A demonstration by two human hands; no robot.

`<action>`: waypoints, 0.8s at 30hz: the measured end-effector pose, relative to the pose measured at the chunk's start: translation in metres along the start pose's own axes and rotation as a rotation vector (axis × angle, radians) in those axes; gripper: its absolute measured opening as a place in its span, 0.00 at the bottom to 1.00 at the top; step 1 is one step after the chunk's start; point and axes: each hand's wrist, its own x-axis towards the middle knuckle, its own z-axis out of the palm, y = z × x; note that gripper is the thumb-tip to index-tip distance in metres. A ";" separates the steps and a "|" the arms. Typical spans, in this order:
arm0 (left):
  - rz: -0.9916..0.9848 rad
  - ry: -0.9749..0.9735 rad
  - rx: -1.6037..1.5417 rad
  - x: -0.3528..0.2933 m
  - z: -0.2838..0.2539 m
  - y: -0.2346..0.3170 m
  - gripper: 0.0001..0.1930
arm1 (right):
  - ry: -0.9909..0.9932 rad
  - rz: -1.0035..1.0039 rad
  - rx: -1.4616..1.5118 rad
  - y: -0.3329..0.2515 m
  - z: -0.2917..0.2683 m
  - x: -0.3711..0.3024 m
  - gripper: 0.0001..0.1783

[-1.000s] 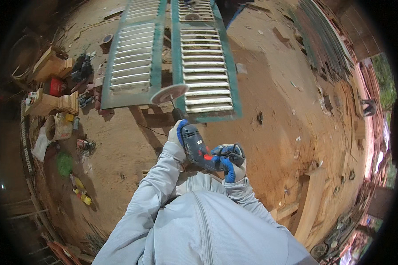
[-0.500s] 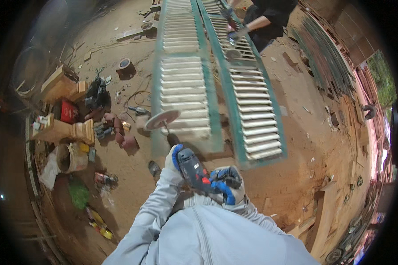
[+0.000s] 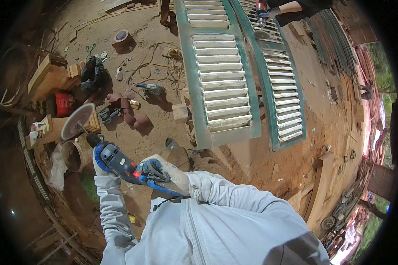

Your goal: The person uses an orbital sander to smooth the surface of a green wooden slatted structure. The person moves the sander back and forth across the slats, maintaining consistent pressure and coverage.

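A dark power drill point(image 3: 117, 162) with a round sanding disc point(image 3: 76, 122) on its front end is in both my gloved hands, out to the left of my body. My left hand point(image 3: 100, 160) wraps round the drill's front part, just behind the chuck. My right hand point(image 3: 168, 174) grips its rear handle, the fingers closed. The disc is clear of the louvred shutters, beside a wooden piece. The nearer green-framed shutter point(image 3: 189, 101) with pale slats lies ahead, raised on supports; a second green shutter point(image 3: 275, 134) lies to its right.
Another person's gloved hand point(image 3: 272, 13) works a disc tool over the far shutter. On the ground at left are a corded power tool point(image 3: 149, 88), reddish-brown abrasive strips point(image 3: 139, 121), a bucket point(image 3: 73, 158), a red container point(image 3: 64, 104) and a black bag point(image 3: 92, 77). Timber point(image 3: 319, 187) lies at right.
Both my hands have carried the drill left and a little lower, away from the nearer shutter's end. The view has shifted, so the shutters sit farther right.
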 end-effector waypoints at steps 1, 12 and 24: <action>-0.004 -0.012 -0.012 0.002 0.011 0.004 0.10 | -0.006 -0.044 -0.032 -0.001 0.000 0.005 0.22; 0.042 -0.501 0.107 0.092 0.142 -0.020 0.09 | 0.170 -0.237 -0.119 -0.095 -0.039 0.022 0.21; -0.629 -0.332 0.060 0.284 0.370 -0.094 0.13 | 0.884 -0.715 -0.065 -0.179 -0.174 0.097 0.22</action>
